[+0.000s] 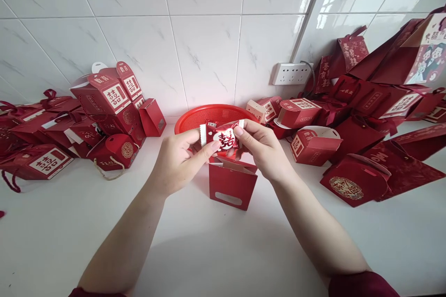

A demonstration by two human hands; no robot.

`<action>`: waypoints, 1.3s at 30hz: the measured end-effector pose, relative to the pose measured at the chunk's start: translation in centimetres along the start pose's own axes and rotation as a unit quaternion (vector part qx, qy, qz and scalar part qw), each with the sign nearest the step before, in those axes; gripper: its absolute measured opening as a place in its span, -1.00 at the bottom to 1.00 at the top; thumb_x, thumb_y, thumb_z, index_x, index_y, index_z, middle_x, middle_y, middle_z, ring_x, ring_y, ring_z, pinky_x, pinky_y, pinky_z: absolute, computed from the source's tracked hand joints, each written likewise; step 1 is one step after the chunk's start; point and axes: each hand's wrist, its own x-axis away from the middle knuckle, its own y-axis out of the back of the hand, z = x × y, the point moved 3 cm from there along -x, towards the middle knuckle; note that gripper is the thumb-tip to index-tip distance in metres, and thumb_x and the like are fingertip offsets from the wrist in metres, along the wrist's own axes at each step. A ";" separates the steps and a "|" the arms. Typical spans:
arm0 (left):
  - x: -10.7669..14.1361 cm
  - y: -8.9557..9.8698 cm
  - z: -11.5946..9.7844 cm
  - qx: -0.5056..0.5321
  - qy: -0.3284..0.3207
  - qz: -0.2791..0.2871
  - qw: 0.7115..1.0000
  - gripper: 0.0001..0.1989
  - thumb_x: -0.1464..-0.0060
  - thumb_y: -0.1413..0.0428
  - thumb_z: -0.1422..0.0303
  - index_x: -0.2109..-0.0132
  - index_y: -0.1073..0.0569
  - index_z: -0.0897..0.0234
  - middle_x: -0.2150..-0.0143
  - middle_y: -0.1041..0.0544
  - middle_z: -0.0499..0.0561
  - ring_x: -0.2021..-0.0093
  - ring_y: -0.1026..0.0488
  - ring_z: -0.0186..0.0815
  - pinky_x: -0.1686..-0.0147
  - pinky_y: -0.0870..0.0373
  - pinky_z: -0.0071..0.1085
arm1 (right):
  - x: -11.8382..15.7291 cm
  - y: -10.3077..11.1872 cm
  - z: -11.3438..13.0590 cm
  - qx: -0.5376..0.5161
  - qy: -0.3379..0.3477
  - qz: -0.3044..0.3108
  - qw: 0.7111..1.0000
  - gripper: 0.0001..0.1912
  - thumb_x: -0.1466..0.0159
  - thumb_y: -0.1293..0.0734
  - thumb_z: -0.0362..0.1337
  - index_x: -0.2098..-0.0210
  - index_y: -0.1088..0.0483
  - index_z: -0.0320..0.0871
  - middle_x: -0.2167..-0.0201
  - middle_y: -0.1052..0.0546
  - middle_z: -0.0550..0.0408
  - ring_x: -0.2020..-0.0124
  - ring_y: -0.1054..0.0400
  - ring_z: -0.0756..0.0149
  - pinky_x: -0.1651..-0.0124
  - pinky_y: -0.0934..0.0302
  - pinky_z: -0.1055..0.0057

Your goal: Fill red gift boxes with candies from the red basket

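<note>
A small red wrapped packet with white crimped ends and a white patch bearing a character is held up between both hands. My left hand pinches its left part, thumb on the front. At its right end, my right hand grips it with thumb and fingers. Just below and behind the packet stands a red paper box with an oval window low on its front and its top open. Behind that lies a red plastic basket, its contents mostly hidden by the hands.
Red gift boxes are piled at the left, and more boxes and bags at the right. A white power strip is against the tiled wall. All the boxes rest on a white tabletop.
</note>
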 end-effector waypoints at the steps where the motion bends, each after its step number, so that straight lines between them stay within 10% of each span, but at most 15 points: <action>1: 0.0 0.0 0.0 0.003 -0.003 0.001 1.000 -0.78 -0.17 -0.19 0.22 0.24 -0.56 0.31 0.47 -0.49 -0.04 0.45 -0.41 -0.37 0.49 -0.33 -0.49 | 0.0 0.0 0.0 0.000 -0.001 0.002 1.000 -0.72 -0.34 -0.32 -0.07 0.33 -0.37 -0.16 0.37 -0.47 0.11 0.43 -0.39 0.39 0.42 -0.30 0.46; 28: -0.4 0.1 0.2 0.097 -0.053 0.041 0.993 -0.49 -0.35 0.19 0.06 0.36 -0.46 0.25 0.39 -0.47 0.05 0.32 -0.41 -0.22 0.30 -0.37 -0.32 | 0.4 0.2 0.6 0.006 -0.007 0.001 1.000 -0.76 -0.26 -0.42 -0.12 0.20 -0.46 -0.16 0.29 -0.56 0.07 0.28 -0.45 0.32 0.27 -0.38 0.42; 33: -1.2 -0.1 0.8 0.027 -0.121 0.123 0.985 -0.60 -0.34 0.15 0.29 0.23 -0.56 0.26 0.10 -0.53 0.09 0.04 -0.43 -0.16 0.00 -0.34 -0.29 | 0.9 1.0 1.8 0.058 -0.004 -0.008 0.998 -0.74 -0.29 -0.39 -0.08 0.17 -0.41 -0.12 0.33 -0.53 0.08 0.43 -0.42 0.34 0.48 -0.31 0.44; 39: -1.0 -1.9 1.9 -0.109 -0.084 0.236 0.962 -0.79 -0.13 -0.07 0.46 0.12 -0.55 0.19 0.06 -0.51 0.01 0.11 -0.46 -0.24 0.15 -0.37 -0.39 | 2.5 1.7 3.4 0.273 -0.042 0.135 0.952 -0.81 -0.36 -0.30 -0.11 0.20 -0.34 -0.10 0.45 -0.40 0.16 0.48 -0.29 0.36 0.46 -0.22 0.42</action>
